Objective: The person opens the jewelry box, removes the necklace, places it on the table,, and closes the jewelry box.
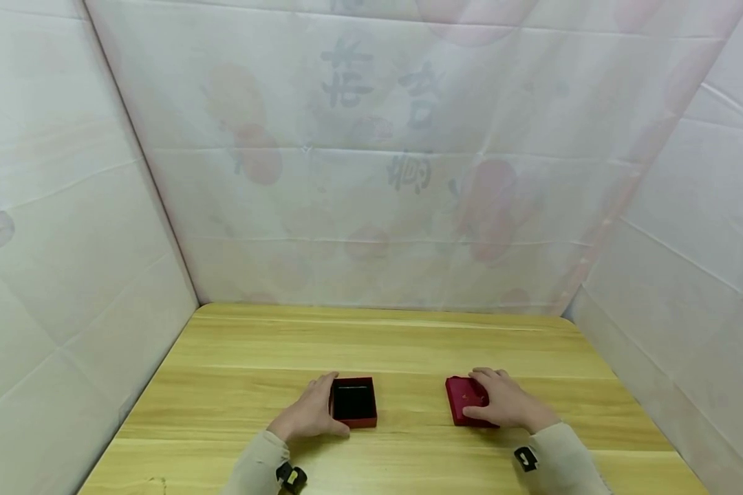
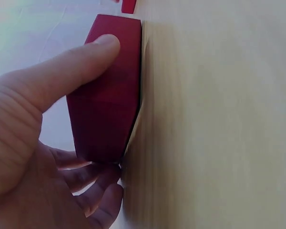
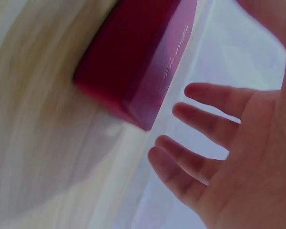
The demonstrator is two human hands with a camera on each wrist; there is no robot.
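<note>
The black-lined open box (image 1: 360, 422) sits on the desk (image 1: 402, 344), its red walls bearing no readable mark. At its left side, the left hand (image 1: 311, 411) grips it, thumb against one wall, fingers bent around the end. Well to the box's right lies a crimson case (image 1: 461, 399), its top printed with small pale lettering too blurred to read; the right hand (image 1: 504, 402) hovers over it, fingers straight and apart. Beyond the box, a hanging cloth (image 1: 322, 213) carries large, faint grey characters.
</note>
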